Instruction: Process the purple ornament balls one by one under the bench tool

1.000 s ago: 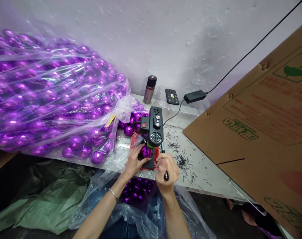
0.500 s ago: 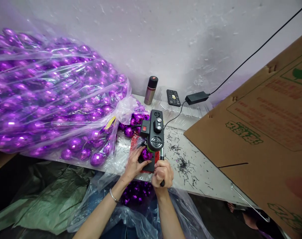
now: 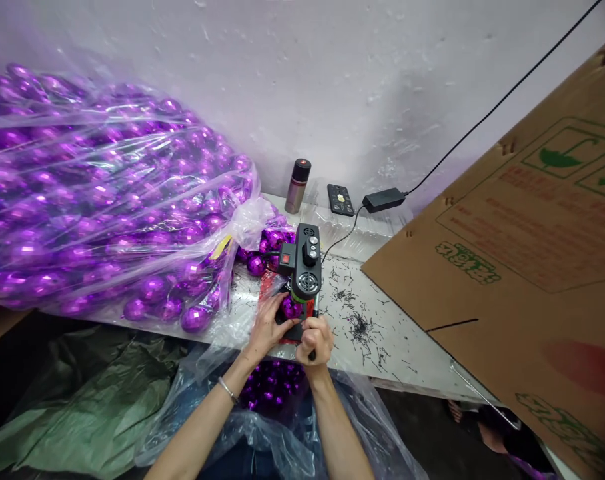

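Under the head of a small black bench machine sits a shiny purple mirror ball. My left hand grips the ball from its left and near side, thumb and fingers curved round it. My right hand is closed in a fist round the machine's lever, whose black end shows below the fingers. A red switch faces up on the machine's left side. More purple balls lie just left of the machine, and others rest in clear plastic over my lap.
A big clear bag of purple balls fills the left. A bottle, a phone and a power adapter lie along the wall. Black clippings litter the table. A cardboard box leans at the right.
The view has shifted slightly, so the machine and table items appear a little farther left. Both hands keep their holds on the ball and the lever.
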Available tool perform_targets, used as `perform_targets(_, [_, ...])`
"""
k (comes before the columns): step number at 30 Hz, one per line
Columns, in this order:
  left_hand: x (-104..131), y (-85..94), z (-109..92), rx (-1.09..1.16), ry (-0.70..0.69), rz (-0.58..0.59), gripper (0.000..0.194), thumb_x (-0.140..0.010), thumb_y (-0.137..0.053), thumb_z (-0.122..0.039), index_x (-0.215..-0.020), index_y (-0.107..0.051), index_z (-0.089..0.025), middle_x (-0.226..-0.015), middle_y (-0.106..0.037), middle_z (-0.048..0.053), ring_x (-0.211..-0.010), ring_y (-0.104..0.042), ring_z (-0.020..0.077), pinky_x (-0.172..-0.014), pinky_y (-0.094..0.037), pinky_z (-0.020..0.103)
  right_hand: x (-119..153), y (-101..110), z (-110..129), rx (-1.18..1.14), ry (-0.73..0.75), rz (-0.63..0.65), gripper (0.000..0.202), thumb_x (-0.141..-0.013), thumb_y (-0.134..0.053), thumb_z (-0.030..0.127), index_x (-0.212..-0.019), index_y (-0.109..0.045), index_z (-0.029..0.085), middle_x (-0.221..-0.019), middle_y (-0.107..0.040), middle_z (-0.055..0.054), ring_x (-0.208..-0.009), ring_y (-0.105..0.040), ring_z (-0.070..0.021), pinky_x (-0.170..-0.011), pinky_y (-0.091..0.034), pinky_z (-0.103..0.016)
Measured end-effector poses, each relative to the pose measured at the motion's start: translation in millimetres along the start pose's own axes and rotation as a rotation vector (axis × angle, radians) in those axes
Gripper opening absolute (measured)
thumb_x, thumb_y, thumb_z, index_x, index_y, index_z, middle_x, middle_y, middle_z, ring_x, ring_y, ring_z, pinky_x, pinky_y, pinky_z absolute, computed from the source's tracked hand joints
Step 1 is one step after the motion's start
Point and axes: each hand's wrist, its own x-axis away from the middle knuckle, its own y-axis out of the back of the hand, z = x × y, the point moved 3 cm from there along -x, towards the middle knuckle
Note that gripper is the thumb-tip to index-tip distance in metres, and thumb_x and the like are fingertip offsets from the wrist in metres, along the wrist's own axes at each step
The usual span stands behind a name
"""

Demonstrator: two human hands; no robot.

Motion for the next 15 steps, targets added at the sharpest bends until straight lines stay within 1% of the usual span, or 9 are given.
perform_targets(3, [0.0,-0.1,0.8,-0.002,0.004,-0.006,0.058,-0.085,-0.078,-0.042,-0.136,-0.060,-0.022,-0.131,-0.070,0.015,-0.125,-0.066,0.0328,-0.106,-0.052,0.054,-5.3,0.9,2.1,-0.012,0.027,-0.002,0.036,-0.105,-0.034,0.023,-0.070,-0.044,0.023,-0.067,-0.053,0.001,-0.058,-0.050,-0.0125,-0.056,-0.043,-0.027])
perform_targets(5, [0.3,-1.1,1.1,0.001,0.004,-0.005,0.057,-0.085,-0.078,-0.042,-0.135,-0.061,-0.022,-0.130,-0.071,0.015,-0.124,-0.066,0.0328,-0.106,-0.052,0.054,-16.2,4.9,6.6,-0.022,-0.003,0.001,0.035,-0.103,-0.034,0.019,-0.070,-0.044,0.023,-0.066,-0.051,0.001,-0.058,-0.050,-0.0123,-0.055,-0.041,-0.027])
perform_targets(6, [0.1,-1.5,1.1,0.005,0.005,-0.005,0.058,-0.085,-0.078,-0.043,-0.135,-0.061,-0.022,-0.130,-0.071,0.015,-0.125,-0.066,0.0330,-0.107,-0.052,0.054,-24.0,7.5,9.6,-0.031,-0.037,0.009,0.034,-0.102,-0.035,0.016,-0.071,-0.044,0.023,-0.066,-0.051,0.001,-0.059,-0.050,-0.0120,-0.055,-0.040,-0.026])
perform_targets(8, [-1.5,-1.8,1.1,0.016,0.012,-0.003,0.059,-0.084,-0.079,-0.044,-0.136,-0.061,-0.022,-0.132,-0.070,0.015,-0.127,-0.065,0.0333,-0.109,-0.050,0.055,-42.4,12.5,14.8,-0.069,-0.178,0.039,0.032,-0.100,-0.039,0.011,-0.071,-0.046,0.022,-0.066,-0.050,0.002,-0.062,-0.052,-0.0116,-0.056,-0.039,-0.026])
perform_targets(10, [-4.4,-0.7,0.2,0.040,0.020,0.000,0.061,-0.084,-0.079,-0.045,-0.137,-0.060,-0.022,-0.134,-0.069,0.015,-0.128,-0.064,0.0333,-0.110,-0.050,0.055,-59.5,15.9,19.3,-0.098,-0.326,0.060,0.033,-0.101,-0.042,0.012,-0.070,-0.046,0.022,-0.066,-0.050,0.002,-0.062,-0.050,-0.0111,-0.058,-0.039,-0.027])
perform_targets(11, [-5.4,0.7,-0.7,0.055,0.025,-0.003,0.061,-0.084,-0.079,-0.045,-0.137,-0.060,-0.022,-0.134,-0.069,0.015,-0.128,-0.064,0.0332,-0.110,-0.051,0.054,-66.1,17.0,21.5,-0.102,-0.368,0.060,0.034,-0.101,-0.043,0.013,-0.068,-0.045,0.022,-0.066,-0.048,0.003,-0.061,-0.049,-0.0109,-0.058,-0.038,-0.027])
perform_targets(13, [-2.7,5.3,-3.8,0.081,0.042,-0.027,0.061,-0.085,-0.078,-0.046,-0.137,-0.060,-0.021,-0.134,-0.069,0.015,-0.128,-0.065,0.0328,-0.109,-0.052,0.053,-73.3,17.5,25.0,-0.108,-0.399,0.050,0.037,-0.102,-0.044,0.016,-0.066,-0.044,0.021,-0.064,-0.046,0.003,-0.060,-0.046,-0.0105,-0.058,-0.037,-0.028])
perform_targets(15, [11.9,11.1,-8.1,0.091,0.069,-0.078,0.061,-0.086,-0.076,-0.048,-0.139,-0.059,-0.022,-0.134,-0.069,0.015,-0.128,-0.065,0.0329,-0.108,-0.053,0.053,-72.9,16.8,26.8,-0.105,-0.383,0.040,0.037,-0.102,-0.043,0.016,-0.066,-0.045,0.021,-0.064,-0.046,0.003,-0.060,-0.047,-0.0109,-0.058,-0.037,-0.028])
